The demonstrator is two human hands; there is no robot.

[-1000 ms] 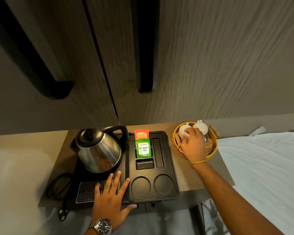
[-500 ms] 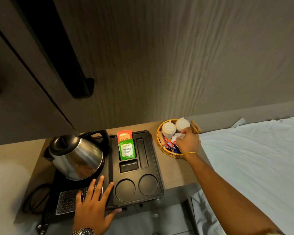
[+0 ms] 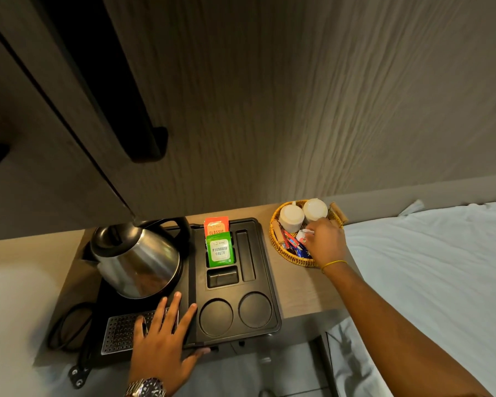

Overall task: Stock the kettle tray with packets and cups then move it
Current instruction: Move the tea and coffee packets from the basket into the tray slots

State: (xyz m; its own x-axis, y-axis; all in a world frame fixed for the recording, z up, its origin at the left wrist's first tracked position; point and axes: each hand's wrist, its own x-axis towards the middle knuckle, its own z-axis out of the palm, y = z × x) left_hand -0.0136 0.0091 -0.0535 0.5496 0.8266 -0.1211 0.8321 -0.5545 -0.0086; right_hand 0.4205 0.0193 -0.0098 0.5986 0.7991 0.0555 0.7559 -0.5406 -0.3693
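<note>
A black kettle tray point(image 3: 265, 270) lies on the wooden table with a steel kettle point(image 3: 136, 260) on its left half. An orange tea packet point(image 3: 216, 226) and a green tea packet point(image 3: 220, 250) stand in its packet slots; both round cup wells point(image 3: 235, 312) hold nothing. My left hand point(image 3: 162, 342) rests flat on the tray's front edge, fingers spread. A wicker basket point(image 3: 291, 256) at the right holds two upturned white cups point(image 3: 302, 214) and several sachets point(image 3: 291, 243). My right hand point(image 3: 324, 243) is inside it, fingers pinched on a small white packet point(image 3: 304, 234).
A wood-grain wall and cabinet doors with dark handles point(image 3: 143, 138) rise behind the table. A bed with a white sheet point(image 3: 427, 267) lies to the right. The kettle's black cord point(image 3: 69, 328) loops off the table's left front corner.
My right hand has shifted from the cups to the sachets in the basket and pinched a white packet. The left hand stays on the tray; the view has swung slightly.
</note>
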